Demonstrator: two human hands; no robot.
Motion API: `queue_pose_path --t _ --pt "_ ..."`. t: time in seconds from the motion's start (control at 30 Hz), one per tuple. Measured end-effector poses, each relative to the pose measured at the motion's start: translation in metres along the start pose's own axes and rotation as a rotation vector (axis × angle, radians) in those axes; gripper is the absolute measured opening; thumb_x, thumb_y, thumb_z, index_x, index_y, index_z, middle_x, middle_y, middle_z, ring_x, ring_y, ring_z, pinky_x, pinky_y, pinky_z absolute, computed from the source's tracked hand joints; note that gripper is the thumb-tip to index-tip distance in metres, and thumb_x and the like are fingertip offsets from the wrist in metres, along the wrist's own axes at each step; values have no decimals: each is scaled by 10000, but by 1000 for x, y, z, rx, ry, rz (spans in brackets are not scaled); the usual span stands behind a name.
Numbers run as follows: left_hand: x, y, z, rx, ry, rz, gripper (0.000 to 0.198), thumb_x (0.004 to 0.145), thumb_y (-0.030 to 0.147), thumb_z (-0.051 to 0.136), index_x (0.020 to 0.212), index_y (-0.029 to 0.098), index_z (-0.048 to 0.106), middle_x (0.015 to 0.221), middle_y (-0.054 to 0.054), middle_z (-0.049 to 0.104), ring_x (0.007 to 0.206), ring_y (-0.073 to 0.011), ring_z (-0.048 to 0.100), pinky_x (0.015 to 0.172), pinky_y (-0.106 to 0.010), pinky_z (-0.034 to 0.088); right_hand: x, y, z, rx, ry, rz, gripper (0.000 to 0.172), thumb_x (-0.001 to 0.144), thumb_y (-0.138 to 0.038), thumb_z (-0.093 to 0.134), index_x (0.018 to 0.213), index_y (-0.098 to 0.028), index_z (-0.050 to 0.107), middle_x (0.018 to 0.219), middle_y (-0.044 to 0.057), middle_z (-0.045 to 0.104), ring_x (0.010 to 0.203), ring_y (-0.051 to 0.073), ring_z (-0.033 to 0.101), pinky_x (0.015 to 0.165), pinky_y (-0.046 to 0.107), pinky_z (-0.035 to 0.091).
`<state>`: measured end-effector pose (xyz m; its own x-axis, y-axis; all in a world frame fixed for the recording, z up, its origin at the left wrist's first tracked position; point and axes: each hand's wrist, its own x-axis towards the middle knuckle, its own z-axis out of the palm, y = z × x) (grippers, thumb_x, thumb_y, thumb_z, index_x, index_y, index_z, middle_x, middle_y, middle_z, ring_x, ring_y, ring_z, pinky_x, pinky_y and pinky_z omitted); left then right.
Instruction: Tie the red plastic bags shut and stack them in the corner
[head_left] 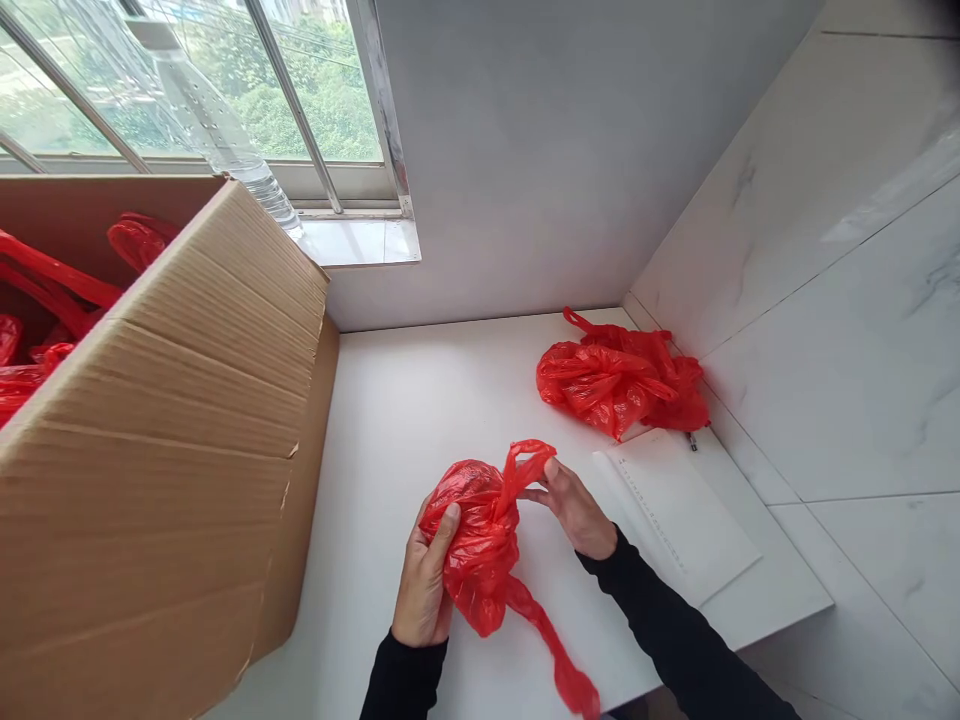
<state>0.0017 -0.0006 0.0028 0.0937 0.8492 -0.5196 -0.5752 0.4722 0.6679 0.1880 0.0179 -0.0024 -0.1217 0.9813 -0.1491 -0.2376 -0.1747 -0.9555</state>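
A bundled red plastic bag [480, 545] is held above the white table, in the lower middle of the head view. My left hand [429, 575] grips its left side, thumb across the front and fingers hidden behind. With thumb and fingers, my right hand [571, 500] pinches a twisted handle loop at the bag's upper right. A second strip of the bag hangs down to the lower right. What the bag contains, if anything, is hidden.
Left stands a large cardboard box [165, 480] with red bags inside. More crumpled red bags [619, 380] lie at the table's back right, near a paper pad [682, 510] and a pen [691, 441]. A clear bottle [217, 120] stands by the window. Tiled wall bounds the right.
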Motion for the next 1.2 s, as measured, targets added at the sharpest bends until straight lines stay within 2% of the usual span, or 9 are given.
queue_pose_path --t 0.13,0.33,0.47,0.57,0.67,0.77,0.83,1.0,1.2 --pt "-3 -2 4 69 -45 18 495 840 413 721 1278 201 633 1181 -128 721 1149 -342 652 961 -430 539 -8 -4 14 -258 -53 -7 443 838 -473 707 1182 -247 544 1181 61 635 1050 226 620 965 417 491" --pt "-7 -3 2 232 -142 73 633 712 327 836 1299 228 620 1245 -145 688 1142 -375 647 942 -446 545 -9 0 21 -348 46 -16 153 912 -351 607 968 -210 586 907 11 667 848 187 627 855 360 518" --pt "-2 -3 -7 308 -150 46 439 745 318 813 1149 194 694 1131 -137 732 968 -325 711 815 -375 570 -9 -2 16 -368 -36 0 271 886 -303 637 1134 -199 614 1185 70 656 1145 235 604 1038 397 451" --pt "2 -5 -11 304 -151 11 357 752 319 809 1071 186 718 1076 -126 750 912 -303 720 751 -347 572 -8 -4 14 -380 -126 -15 271 882 -276 629 1141 -200 644 1210 68 661 1117 232 627 1008 389 477" --pt "0 -5 -9 275 -134 -1 444 755 317 808 1169 200 698 1134 -136 736 1008 -328 706 819 -372 578 -7 -5 15 -390 -103 -24 182 916 -333 591 985 -197 691 959 38 711 920 221 672 872 369 535" --pt "-5 -4 -3 208 -138 1 586 708 288 843 1259 217 657 1239 -152 695 1115 -367 666 907 -415 567 -6 -6 16 -395 -29 6 271 940 -418 555 866 -201 700 809 31 695 850 231 675 820 376 549" --pt "-7 -3 -1 171 -132 0 637 672 261 865 1268 209 648 1267 -163 679 1138 -386 653 926 -435 565 -6 -7 16 -369 -33 16 299 951 -448 536 901 -204 702 853 41 706 908 243 678 859 388 544" --pt "-7 1 0 201 -38 72 703 681 282 857 1325 225 581 1238 -153 692 1081 -367 685 878 -438 589 -9 -4 11 -275 -216 44 374 879 -368 672 1204 -201 592 1163 61 687 1075 235 642 978 408 501" --pt "-6 -4 1 213 -63 21 768 713 321 838 1396 247 494 1239 -148 688 1056 -350 696 880 -454 583 -8 0 11 -218 -65 60 237 894 -370 652 1042 -186 643 1007 55 713 948 231 671 903 401 533"
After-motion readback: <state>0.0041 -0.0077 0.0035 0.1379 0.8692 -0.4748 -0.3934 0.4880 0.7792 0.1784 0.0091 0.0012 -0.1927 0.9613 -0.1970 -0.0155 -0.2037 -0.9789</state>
